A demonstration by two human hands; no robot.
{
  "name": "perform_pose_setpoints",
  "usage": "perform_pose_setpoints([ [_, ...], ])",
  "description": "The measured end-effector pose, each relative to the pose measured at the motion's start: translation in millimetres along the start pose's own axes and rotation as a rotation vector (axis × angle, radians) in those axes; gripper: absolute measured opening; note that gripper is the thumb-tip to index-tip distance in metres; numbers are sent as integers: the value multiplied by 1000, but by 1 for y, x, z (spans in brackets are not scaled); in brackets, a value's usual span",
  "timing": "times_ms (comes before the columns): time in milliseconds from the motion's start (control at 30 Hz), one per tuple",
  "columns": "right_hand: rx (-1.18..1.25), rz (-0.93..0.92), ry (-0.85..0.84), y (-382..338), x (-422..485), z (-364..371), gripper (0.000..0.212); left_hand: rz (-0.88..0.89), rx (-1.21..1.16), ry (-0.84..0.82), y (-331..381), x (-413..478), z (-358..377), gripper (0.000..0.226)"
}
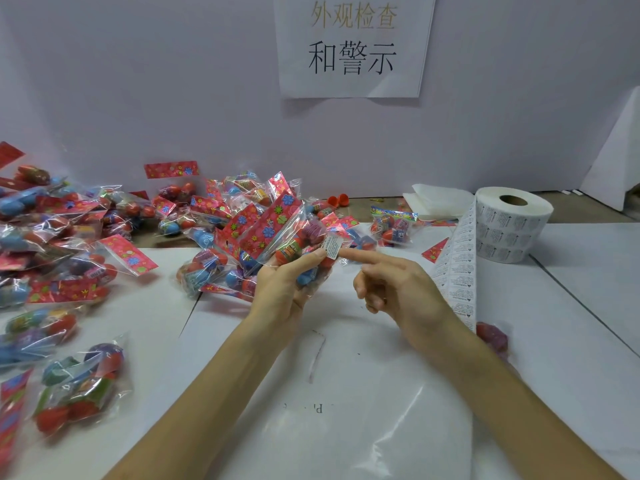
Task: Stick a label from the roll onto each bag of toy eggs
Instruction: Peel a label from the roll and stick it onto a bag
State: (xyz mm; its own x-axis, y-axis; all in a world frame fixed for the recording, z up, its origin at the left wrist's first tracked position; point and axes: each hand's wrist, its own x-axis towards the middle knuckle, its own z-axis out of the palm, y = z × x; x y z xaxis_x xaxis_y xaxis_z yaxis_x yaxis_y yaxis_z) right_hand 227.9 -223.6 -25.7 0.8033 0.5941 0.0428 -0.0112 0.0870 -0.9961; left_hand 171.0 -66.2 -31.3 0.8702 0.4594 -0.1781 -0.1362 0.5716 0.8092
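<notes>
A crinkly clear bag (273,233) of toy eggs is gripped by the curled fingers (307,260) of the left hand (278,289), its small white label (331,247) is pressed by the straight forefinger (362,255) of the right hand (398,289), and the paper roll (509,226) is set on the white surface (571,278).

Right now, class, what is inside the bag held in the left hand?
Toy eggs show through the clear bag: red, blue and purple. The left hand covers part of it, so their number cannot be told.
</notes>
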Motion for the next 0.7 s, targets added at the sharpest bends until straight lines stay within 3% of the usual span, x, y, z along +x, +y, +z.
perform_pose_setpoints([
  [100, -496, -196, 107, 9, -1, 4, 50, 41, 37, 35, -4, 3, -1, 41],
  [167, -607, -222, 104, 13, -2, 6, 60, 60, 65, 38, -4, 4, -3, 43],
  [333, -527, -242, 262, 9, -1, -1, 47, 79, 151, -91, -2, 2, -5, 44],
  [433, -505, -247, 280, 6, -3, -1, 42, 75, 233, -200, -5, -3, -2, 51],
  [500, -475, -250, 291, 4, -5, 0, 31, 65, 268, -245, -7, -3, -1, 41],
  [600, -418, -263, 306, 2, -4, -2, 13, 43, 303, -262, -7, -4, 0, 34],
  [700, -337, -267, 276, 0, -2, -3, 7, 15, 289, -257, -5, -4, 2, 44],
])
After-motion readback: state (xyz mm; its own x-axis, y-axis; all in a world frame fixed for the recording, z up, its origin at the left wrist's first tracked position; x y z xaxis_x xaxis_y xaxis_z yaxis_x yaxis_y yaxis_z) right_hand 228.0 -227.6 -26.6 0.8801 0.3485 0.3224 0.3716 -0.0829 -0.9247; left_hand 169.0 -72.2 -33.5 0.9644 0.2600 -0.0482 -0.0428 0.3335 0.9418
